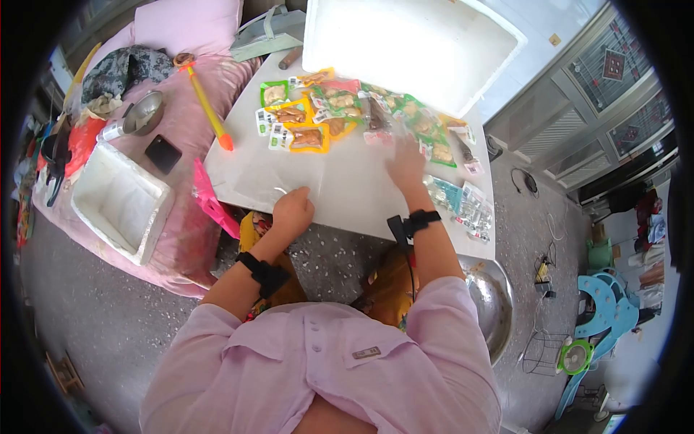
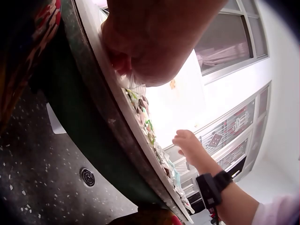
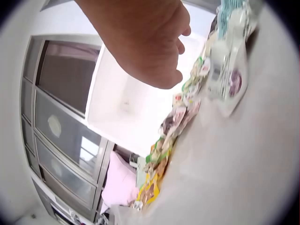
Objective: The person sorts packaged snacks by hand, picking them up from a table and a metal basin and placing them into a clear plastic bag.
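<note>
Near the front edge of the white table (image 1: 340,195), my left hand (image 1: 293,211) pinches a clear plastic bag (image 1: 253,173) that lies flat and hard to see on the tabletop. In the left wrist view some clear plastic (image 2: 135,84) shows below the curled fingers of that hand. My right hand (image 1: 406,168) reaches over the table towards the packets, its fingers loosely bent and nothing visible in them. In front of it lie a dark snack packet (image 1: 377,119) and several green packets (image 1: 416,116). Yellow packets (image 1: 307,137) of brown food lie further left.
A big white foam box (image 1: 412,43) stands at the table's back. Silver and teal packets (image 1: 463,202) lie at the right edge. Left of the table, a pink-covered bed holds a smaller foam box (image 1: 119,202), a phone (image 1: 163,154) and a yellow toy hammer (image 1: 206,105).
</note>
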The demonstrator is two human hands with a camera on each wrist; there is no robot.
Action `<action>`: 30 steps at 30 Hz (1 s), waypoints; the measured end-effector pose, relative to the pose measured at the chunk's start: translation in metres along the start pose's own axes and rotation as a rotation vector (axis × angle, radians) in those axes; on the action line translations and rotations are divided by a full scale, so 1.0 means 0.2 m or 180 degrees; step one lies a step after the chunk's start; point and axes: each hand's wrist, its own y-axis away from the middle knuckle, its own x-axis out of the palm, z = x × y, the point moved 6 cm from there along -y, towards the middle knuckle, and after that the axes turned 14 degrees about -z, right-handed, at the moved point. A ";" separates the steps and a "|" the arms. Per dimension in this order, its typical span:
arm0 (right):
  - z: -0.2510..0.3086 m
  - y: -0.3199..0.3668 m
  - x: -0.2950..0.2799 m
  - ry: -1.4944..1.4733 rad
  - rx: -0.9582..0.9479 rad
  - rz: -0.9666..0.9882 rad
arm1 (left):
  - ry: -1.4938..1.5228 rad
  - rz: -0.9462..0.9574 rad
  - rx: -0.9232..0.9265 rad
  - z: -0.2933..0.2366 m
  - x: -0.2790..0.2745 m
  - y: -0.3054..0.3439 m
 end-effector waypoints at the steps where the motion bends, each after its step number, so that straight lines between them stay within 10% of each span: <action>1: 0.05 -0.02 0.06 -0.0073 -0.0055 0.0009 | 0.0005 -0.0019 0.0011 0.00 0.00 0.00; 8: 0.06 -0.05 0.33 -0.0121 -0.0041 0.0345 | 0.0039 -0.0039 0.0117 0.01 0.00 -0.01; 14: 0.09 0.09 0.06 -0.1196 0.0015 -0.0542 | 0.0078 -0.0239 0.0173 0.01 0.00 0.00; 20: 0.08 0.26 -0.21 -0.3660 0.3646 -0.0024 | -0.0035 -0.0014 -0.0067 0.00 0.01 0.00; 30: 0.15 0.42 -0.36 -0.4545 0.4169 0.0484 | -0.0337 0.0036 -0.0095 -0.03 0.02 -0.06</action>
